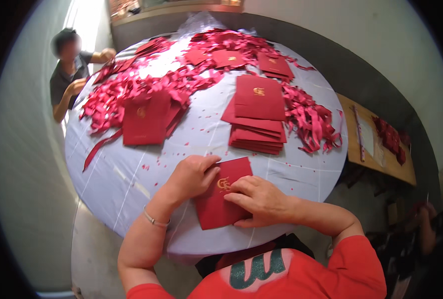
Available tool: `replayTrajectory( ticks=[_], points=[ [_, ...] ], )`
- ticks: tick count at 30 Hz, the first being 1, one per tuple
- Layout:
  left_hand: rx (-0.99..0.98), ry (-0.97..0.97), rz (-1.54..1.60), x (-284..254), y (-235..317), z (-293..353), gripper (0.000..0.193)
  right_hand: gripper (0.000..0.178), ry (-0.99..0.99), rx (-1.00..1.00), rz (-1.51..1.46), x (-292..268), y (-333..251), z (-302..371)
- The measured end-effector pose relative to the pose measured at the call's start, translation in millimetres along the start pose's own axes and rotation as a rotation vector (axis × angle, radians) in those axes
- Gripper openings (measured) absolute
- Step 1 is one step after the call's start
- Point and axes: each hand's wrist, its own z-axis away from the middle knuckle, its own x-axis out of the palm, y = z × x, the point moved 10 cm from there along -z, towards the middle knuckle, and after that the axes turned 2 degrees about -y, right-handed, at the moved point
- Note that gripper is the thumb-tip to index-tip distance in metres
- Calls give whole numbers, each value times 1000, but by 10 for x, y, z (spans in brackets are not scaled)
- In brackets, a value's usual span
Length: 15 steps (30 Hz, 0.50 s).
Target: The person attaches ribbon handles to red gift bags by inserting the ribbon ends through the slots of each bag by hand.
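A flat dark-red folder [224, 207] with a gold emblem lies slightly tilted on the pale tablecloth in front of me. My left hand [194, 174], with a bracelet on the wrist, has its fingers curled at the folder's upper left edge. On the right side, my right hand [262, 201] rests with bent fingers over the face and its thumb near the lower right edge. Just beyond stands an uneven stack of similar red folders [259, 99]. Anything under my fingers is hidden.
Heaps of red ribbon [107, 102] cover the far and left table, with more ribbon [313, 119] right of the stack. Another folder pile [144, 122] lies left. A person [72, 65] works at the far left. A wooden side table [381, 144] stands right, holding red items.
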Motion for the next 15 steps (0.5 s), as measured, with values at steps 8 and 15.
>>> replayTrajectory(
  ticks=[8,15],
  points=[
    [-21,101,7,5,206,5,24,61,56,3,-45,23,79,145],
    [152,45,-171,136,419,-34,23,59,108,-1,-105,53,69,195]
  ],
)
